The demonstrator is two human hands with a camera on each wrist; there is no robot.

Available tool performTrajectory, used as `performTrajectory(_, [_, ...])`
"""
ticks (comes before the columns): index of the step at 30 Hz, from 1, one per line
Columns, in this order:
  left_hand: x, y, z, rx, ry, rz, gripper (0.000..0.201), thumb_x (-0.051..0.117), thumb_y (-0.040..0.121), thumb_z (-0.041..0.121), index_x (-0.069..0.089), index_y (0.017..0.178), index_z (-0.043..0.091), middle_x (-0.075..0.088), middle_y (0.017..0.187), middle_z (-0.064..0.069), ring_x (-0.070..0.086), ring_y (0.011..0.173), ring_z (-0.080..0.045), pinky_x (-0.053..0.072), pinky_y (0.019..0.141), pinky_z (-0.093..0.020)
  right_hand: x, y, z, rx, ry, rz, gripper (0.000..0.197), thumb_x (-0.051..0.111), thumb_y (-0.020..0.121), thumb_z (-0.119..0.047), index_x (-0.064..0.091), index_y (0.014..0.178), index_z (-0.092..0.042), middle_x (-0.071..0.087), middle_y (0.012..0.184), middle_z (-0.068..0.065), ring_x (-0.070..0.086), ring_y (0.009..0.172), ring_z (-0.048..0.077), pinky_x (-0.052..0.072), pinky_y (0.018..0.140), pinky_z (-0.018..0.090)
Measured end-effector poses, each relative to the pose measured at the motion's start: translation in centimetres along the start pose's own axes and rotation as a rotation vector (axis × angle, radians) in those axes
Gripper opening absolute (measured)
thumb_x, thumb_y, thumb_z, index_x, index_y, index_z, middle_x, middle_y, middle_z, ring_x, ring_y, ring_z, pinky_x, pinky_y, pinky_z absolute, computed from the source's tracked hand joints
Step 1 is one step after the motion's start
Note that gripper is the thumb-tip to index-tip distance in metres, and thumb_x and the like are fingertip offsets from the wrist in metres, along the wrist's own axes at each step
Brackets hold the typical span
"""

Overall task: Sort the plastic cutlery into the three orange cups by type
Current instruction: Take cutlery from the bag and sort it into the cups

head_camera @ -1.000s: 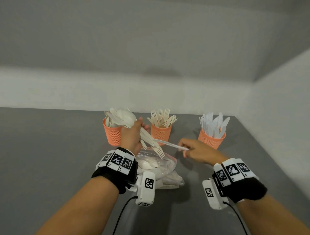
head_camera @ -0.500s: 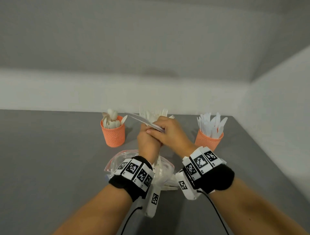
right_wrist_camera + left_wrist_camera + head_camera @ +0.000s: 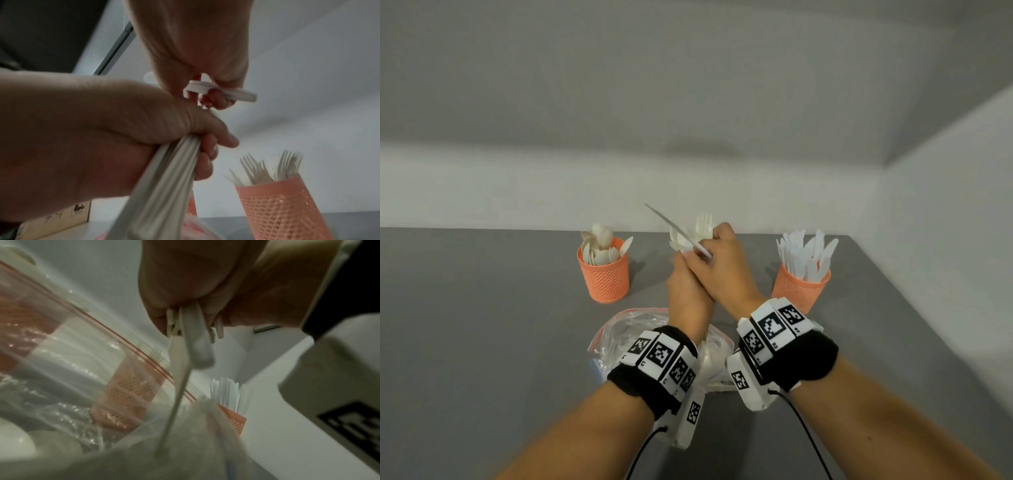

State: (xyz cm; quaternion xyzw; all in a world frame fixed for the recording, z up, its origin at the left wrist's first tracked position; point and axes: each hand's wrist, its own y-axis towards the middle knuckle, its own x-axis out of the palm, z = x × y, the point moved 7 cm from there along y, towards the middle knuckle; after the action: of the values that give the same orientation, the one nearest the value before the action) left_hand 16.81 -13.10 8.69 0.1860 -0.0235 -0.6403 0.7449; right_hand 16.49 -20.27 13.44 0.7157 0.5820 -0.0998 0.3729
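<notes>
Three orange mesh cups stand at the back of the grey table. The left cup (image 3: 604, 277) holds spoons and the right cup (image 3: 799, 289) holds knives. The middle cup (image 3: 281, 204) with forks is hidden behind my hands in the head view. My left hand (image 3: 688, 284) grips a bundle of white cutlery (image 3: 164, 178) upright, with fork tines (image 3: 703, 224) sticking out above it. My right hand (image 3: 726, 263) lies against the left hand and pinches a white knife (image 3: 666, 224) that points up and to the left.
A clear zip bag (image 3: 626, 330) with more white cutlery lies on the table under my wrists. Walls close off the table at the back and on the right. Bare grey table (image 3: 482, 325) stretches to the left.
My left hand moved from the spoon cup to the centre and turned its bundle upright. My right hand brought the knife up against it. In the last half second the knife tilted further up.
</notes>
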Motion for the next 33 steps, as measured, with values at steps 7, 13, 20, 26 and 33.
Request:
performTrajectory(7, [1.1,0.8,-0.4,0.029,0.019,-0.077,0.041,0.062,0.085,0.012,0.043,0.121,0.006,0.059,0.108,-0.009,0.057,0.086,-0.017,0.039,0.065,-0.012,-4.4,2.9,-0.5,0.084,0.233,0.156,0.021,0.049,0.095,-0.02,0.049,0.074,-0.017,0.041,0.098,0.005,0.052,0.077,0.015,0.045,0.074,0.017])
performTrajectory(13, [2.0,0.7,-2.8,-0.051,-0.079,-0.124,0.049,0.057,0.091,0.023,0.04,0.134,0.008,0.058,0.123,-0.006,0.056,0.109,-0.017,0.04,0.084,-0.015,-9.1,3.6,2.7,0.225,0.483,0.295,0.026,0.041,0.098,-0.023,0.043,0.072,-0.022,0.036,0.065,-0.005,0.035,0.056,0.008,0.034,0.055,0.023])
performTrajectory(20, [2.5,1.2,-2.3,-0.066,-0.209,-0.124,0.047,0.056,0.085,0.037,0.047,0.126,0.017,0.059,0.116,-0.008,0.058,0.104,-0.023,0.049,0.091,-0.038,-17.3,0.2,6.7,0.092,0.018,0.543,0.015,0.048,0.095,-0.016,0.056,0.094,-0.004,0.057,0.078,0.012,0.051,0.072,0.023,0.035,0.057,0.015])
performTrajectory(26, [4.5,1.0,-0.1,-0.1,-0.399,-0.19,0.016,0.051,0.093,0.019,0.038,0.092,0.01,0.036,0.053,-0.008,0.035,0.038,-0.011,0.034,0.043,-0.024,-18.5,-1.0,12.2,0.213,0.041,0.68,0.02,0.052,0.093,-0.015,0.06,0.101,0.001,0.06,0.087,0.008,0.053,0.081,0.017,0.037,0.062,0.003])
performTrajectory(33, [4.8,1.2,0.1,-0.138,-0.477,-0.215,0.016,0.05,0.093,0.021,0.04,0.084,0.012,0.04,0.05,-0.002,0.038,0.041,-0.016,0.037,0.045,-0.027,-14.2,-2.1,17.5,0.496,0.018,0.392,0.018,0.064,0.084,-0.008,0.066,0.095,0.007,0.052,0.071,-0.003,0.054,0.077,0.021,0.046,0.078,0.023])
